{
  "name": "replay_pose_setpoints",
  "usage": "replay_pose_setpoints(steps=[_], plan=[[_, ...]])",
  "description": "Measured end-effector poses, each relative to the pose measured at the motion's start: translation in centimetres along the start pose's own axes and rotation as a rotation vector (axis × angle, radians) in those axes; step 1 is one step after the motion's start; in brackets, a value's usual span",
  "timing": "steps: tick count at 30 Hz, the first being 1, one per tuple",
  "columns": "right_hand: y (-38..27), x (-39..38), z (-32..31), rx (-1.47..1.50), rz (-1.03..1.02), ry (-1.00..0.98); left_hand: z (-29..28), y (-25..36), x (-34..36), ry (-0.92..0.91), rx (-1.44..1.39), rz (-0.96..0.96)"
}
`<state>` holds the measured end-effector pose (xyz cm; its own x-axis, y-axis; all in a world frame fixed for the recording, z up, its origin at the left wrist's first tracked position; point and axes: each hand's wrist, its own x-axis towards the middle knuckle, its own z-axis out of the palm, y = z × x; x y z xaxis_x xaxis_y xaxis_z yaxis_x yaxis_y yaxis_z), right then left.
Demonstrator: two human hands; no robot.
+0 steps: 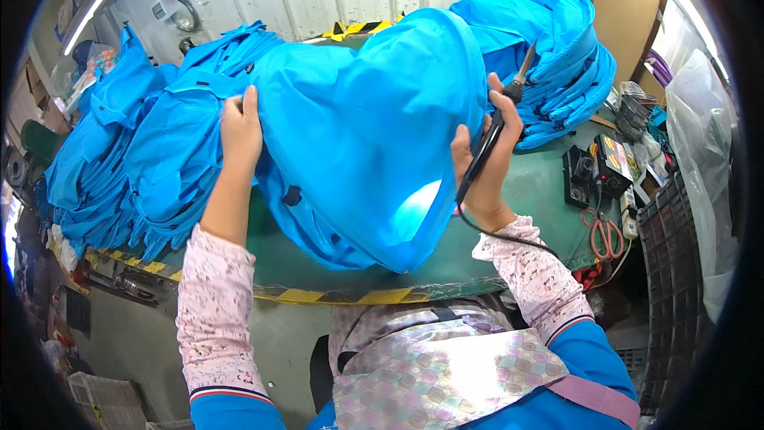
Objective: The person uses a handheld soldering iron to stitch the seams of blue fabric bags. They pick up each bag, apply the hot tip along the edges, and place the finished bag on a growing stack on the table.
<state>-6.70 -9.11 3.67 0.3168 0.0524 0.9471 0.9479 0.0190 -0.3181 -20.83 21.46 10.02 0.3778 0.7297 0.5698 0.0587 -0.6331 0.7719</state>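
Observation:
A large blue fabric piece (366, 111) with a curved, piped rim is spread upright in front of me above the green table. My left hand (241, 129) pinches its left edge between thumb and fingers. My right hand (495, 163) holds a soldering iron (482, 147) with a black handle, its metal tip pointing up and away. That hand's thumb lies by the fabric's right rim; whether it presses on it is hard to tell. A small black tab (293, 195) shows on the blue cloth at the lower left.
Stacks of blue fabric pieces lie left (171, 143) and back right (549, 64) on the green table (509, 259), edged with yellow-black tape. A black power box (611, 166), red-handled scissors (605, 235) and a clear plastic sheet (700, 151) are at right. The iron's cord crosses my right wrist.

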Motion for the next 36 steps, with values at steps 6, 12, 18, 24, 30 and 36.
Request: replay_pose_setpoints(steps=[6, 12, 18, 24, 30, 36], plan=[[2.8, -1.1, -3.3, 0.108, 0.182, 0.111, -2.3, 5.2, -15.4, -0.993, -0.213, -0.016], [1.4, -0.7, -2.3, 0.247, 0.232, 0.099, 2.5, 0.9, -19.7, -0.850, -0.526, -0.630], [2.6, -1.1, -1.3, -0.078, -0.054, 0.019, 9.8, 2.3, -22.5, -1.004, -0.893, -0.723], [2.2, -1.9, -4.1, -0.104, -0.074, 0.012, 11.9, 3.3, -23.4, -0.812, -1.149, -0.875], [-2.3, -5.8, -10.2, -0.170, -0.004, -0.037, 12.8, 3.9, -23.1, -0.959, -0.902, -0.585], [-4.9, -8.0, -13.3, -0.195, -0.098, -0.276, 13.4, 3.0, -23.3, -0.943, -0.888, -0.573]])
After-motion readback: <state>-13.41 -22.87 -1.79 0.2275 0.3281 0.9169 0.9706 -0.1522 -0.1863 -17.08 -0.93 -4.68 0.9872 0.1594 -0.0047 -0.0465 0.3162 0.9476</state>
